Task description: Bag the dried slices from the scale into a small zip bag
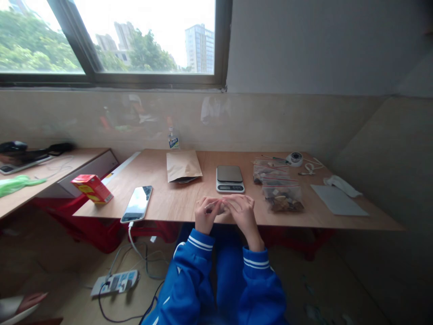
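My left hand [205, 213] and my right hand [241, 210] meet over the table's front edge, fingers bent and fingertips pinched together. Something small, perhaps clear and thin, seems to be between them; the fingers mostly hide it and I cannot make out its kind. Just beyond the hands stands a white digital kitchen scale [230, 177] with a bare grey weighing plate. To the right of my right hand lies a clear zip bag [283, 196] of brownish pieces, with more zip bags [270, 169] behind it. A brown kraft paper pouch [184, 166] lies left of the scale.
At left are a phone [138, 204] on a charging cable and a red box [92, 188]. A bottle [173, 139] stands by the wall. A white camera [294, 158], a cable and white paper [338, 200] lie at right. On the floor is a power strip [115, 283].
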### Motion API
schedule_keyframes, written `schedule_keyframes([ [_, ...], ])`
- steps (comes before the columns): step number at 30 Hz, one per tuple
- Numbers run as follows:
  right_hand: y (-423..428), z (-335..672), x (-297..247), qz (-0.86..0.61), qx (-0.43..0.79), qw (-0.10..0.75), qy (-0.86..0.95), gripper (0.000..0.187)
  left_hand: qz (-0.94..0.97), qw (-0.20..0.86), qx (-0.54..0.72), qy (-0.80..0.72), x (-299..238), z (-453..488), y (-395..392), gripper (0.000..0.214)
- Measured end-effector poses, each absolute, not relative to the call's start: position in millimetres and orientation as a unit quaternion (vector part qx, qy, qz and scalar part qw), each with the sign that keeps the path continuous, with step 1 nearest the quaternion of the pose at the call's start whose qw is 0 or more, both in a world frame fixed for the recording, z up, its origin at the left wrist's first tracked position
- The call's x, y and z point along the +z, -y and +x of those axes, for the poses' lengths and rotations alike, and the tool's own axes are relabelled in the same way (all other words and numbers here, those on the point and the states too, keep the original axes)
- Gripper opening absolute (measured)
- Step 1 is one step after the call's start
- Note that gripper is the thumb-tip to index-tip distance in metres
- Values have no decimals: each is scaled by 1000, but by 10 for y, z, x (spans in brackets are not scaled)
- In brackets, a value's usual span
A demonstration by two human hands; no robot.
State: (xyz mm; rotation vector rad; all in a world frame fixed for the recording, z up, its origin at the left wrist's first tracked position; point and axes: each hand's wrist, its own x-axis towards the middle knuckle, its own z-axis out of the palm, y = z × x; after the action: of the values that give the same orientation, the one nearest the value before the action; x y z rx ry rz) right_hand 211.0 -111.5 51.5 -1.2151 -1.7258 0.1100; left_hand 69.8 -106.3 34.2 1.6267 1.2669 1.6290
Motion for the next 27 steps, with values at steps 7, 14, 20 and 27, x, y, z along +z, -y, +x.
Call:
schedule_keyframes([
  [7, 1076, 2115, 482, -496, 38, 518, 695, 20, 604, 233, 602, -467, 368, 538, 1078, 15],
  [14, 1046, 2084, 462, -500, 50, 519, 691, 21, 584, 344, 590, -438, 305, 451, 1026, 36],
  [20, 1061, 2069, 485, -494, 82, 476, 723, 17, 550, 343, 611, -455, 259, 422, 1006, 42],
  [27, 1124, 1957, 541, -507, 48, 456, 730, 23, 599, 293, 584, -462, 297, 488, 1057, 36],
])
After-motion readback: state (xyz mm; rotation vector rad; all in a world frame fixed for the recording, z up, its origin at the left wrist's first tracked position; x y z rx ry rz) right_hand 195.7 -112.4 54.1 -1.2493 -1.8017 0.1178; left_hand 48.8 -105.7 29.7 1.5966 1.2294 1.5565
